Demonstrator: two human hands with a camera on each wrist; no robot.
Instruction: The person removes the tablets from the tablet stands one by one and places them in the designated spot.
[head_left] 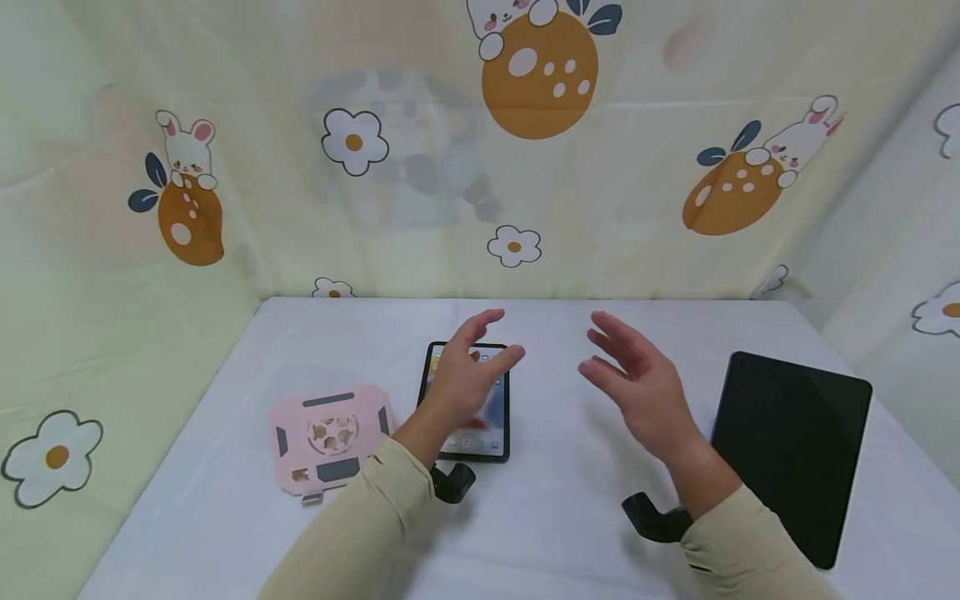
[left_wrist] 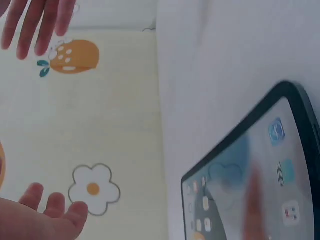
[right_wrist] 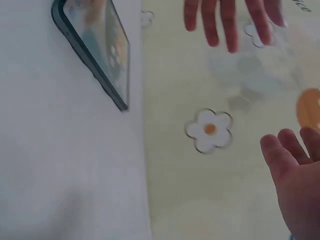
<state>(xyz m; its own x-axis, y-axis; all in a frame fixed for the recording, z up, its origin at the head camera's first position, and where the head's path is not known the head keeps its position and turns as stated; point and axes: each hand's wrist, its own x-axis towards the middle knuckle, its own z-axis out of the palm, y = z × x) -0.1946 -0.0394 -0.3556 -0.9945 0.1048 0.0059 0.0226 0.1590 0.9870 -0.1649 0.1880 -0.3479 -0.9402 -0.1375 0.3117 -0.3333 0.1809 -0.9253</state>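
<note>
Both hands are raised over the table with a gap between them, palms turned toward each other. My left hand (head_left: 463,379) overlaps a small tablet (head_left: 495,425) in the head view, its fingers loosely extended and holding nothing. That tablet lies face up with its screen lit, showing app icons; the left wrist view shows its dark frame (left_wrist: 235,131) below the hand. My right hand (head_left: 645,392) hovers over bare tabletop between the two tablets, fingers apart and holding nothing. A larger tablet (head_left: 795,450) with a dark screen lies to its right, partly hidden by the sleeve.
A pink tablet case (head_left: 300,425) with grey pads and a round cut-out centre lies left of the small tablet, partly behind the left sleeve. The white table (head_left: 570,533) ends at a patterned cloth backdrop (head_left: 420,250). Black wrist mounts (head_left: 453,483) hang under both wrists.
</note>
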